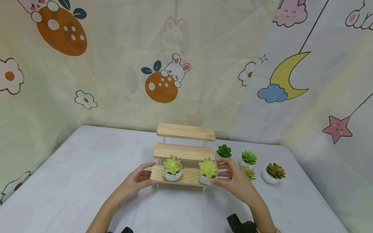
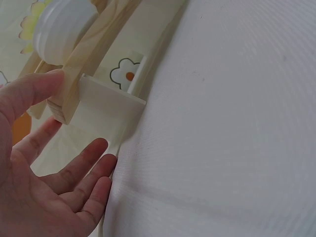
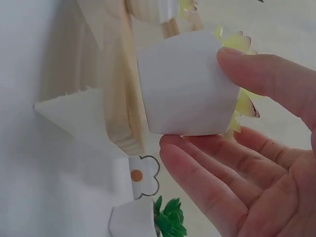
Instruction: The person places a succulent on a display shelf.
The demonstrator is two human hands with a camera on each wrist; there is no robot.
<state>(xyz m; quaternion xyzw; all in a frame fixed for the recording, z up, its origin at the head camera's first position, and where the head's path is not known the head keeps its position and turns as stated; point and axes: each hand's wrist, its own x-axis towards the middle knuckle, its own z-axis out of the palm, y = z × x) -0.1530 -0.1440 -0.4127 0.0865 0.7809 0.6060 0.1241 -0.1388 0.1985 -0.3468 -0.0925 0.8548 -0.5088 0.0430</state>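
Right wrist: white, angular succulent pot (image 3: 185, 86).

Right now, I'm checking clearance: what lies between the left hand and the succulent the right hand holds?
Another potted succulent stands between them on the lowest wooden shelf, as the head view shows.

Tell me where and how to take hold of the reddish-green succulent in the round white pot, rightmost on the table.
Pinch the round white pot by its wall, below the rim, coming from the near side. The reddish-green succulent spreads over the rim's far right, where leaves would likely interfere; the near wall shows bare. The light-green succulent to its left probably leaves less room.
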